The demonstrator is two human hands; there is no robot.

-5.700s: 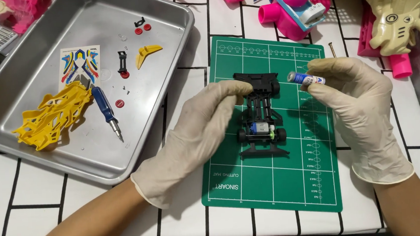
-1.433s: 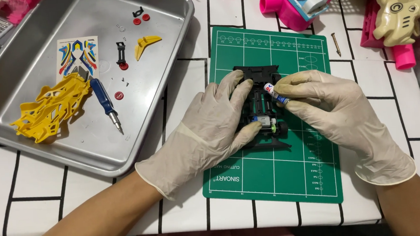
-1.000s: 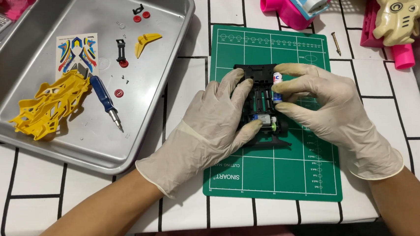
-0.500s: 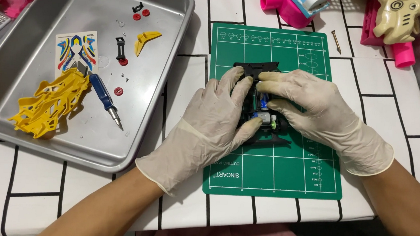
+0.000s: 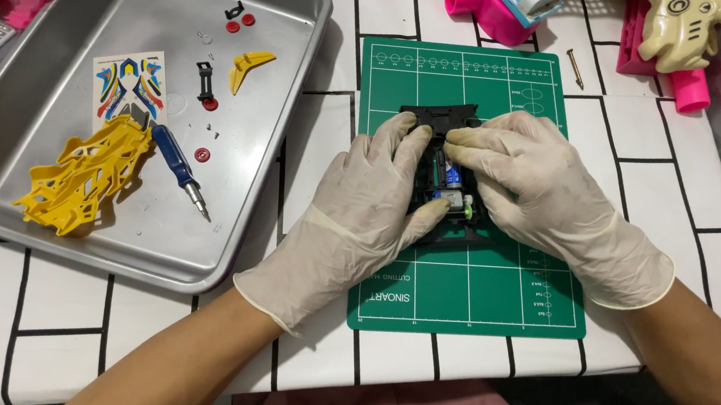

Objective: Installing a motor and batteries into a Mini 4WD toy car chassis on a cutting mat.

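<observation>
I am at a hobby bench for toy model building, probably at home. A green cutting mat [image 5: 468, 288] lies on my grid-patterned tablecloth [image 5: 65, 333], beside a metal tray [image 5: 68, 248] of small parts and a screwdriver [image 5: 179, 169]. Plastic toys [image 5: 516, 5] crowd the far edge.

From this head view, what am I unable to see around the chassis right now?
- Black toy car chassis: mostly covered by the left hand and right hand.
- Blue battery: only a sliver shows between the fingers; whether it is seated cannot be told.
- Pink toy and cream toy: cut off by the top edge.
- Small parts in the metal tray: too small to identify.
</observation>
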